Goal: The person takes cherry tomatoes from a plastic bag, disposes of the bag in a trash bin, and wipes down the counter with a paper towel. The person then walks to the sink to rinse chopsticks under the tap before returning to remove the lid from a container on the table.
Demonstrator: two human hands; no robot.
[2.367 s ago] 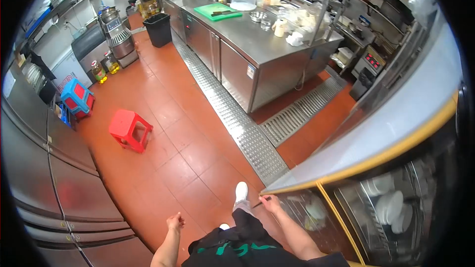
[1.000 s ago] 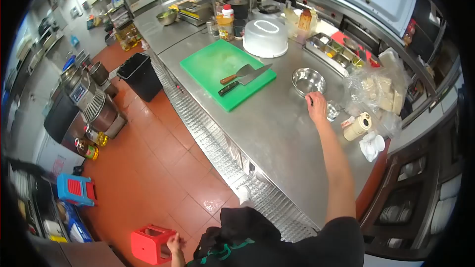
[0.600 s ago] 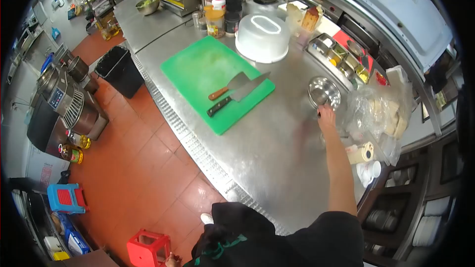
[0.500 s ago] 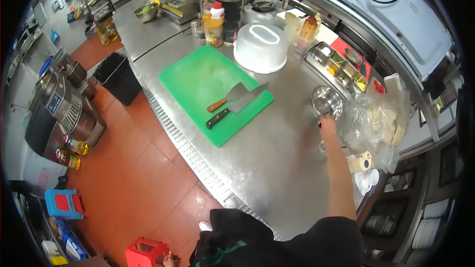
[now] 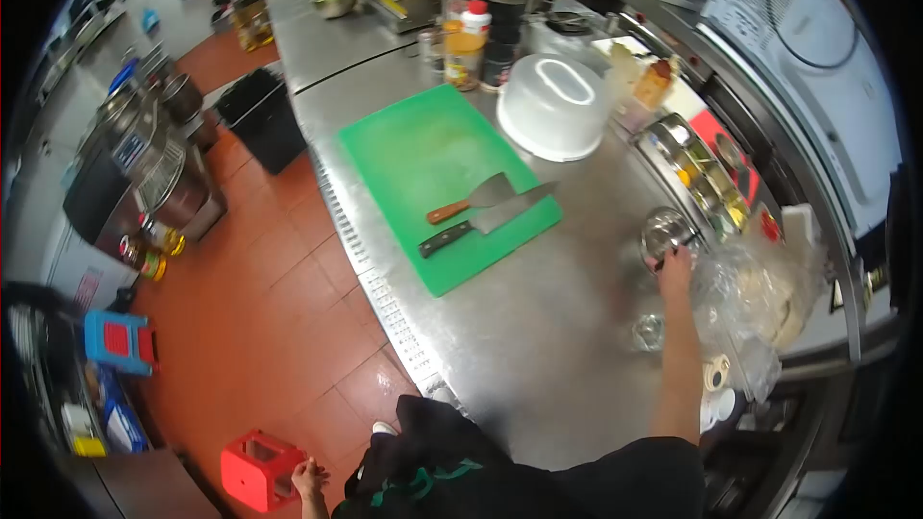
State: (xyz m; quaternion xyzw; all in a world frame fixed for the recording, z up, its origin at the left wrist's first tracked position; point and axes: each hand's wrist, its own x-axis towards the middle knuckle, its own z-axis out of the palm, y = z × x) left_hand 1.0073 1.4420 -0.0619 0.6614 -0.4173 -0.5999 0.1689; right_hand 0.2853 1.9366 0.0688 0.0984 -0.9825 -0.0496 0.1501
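My right hand (image 5: 675, 267) reaches to the right side of the steel table, at the near rim of a small metal bowl (image 5: 663, 231). Its fingers are closed around a slim dark piece, perhaps a handle, too small to make out. A clear glass dish or jar (image 5: 648, 333) stands just below the bowl. Down at the lower left, off the table, hangs my left hand (image 5: 310, 476), empty with loosely parted fingers, beside a red stool (image 5: 260, 471). On the green cutting board (image 5: 423, 154) lie a knife (image 5: 490, 218) and a wooden-handled scraper (image 5: 471, 200).
A white domed cover (image 5: 553, 106) stands behind the board. Ingredient containers (image 5: 697, 173) line the right side, near a clear plastic bag (image 5: 760, 288). Bottles and jars (image 5: 466, 43) are at the back. A black bin (image 5: 261, 120) stands on the floor at left.
The view has shifted, so the table's things sit farther right. My right hand stays at the bowl, its wrist turned slightly. My left hand has come further into view.
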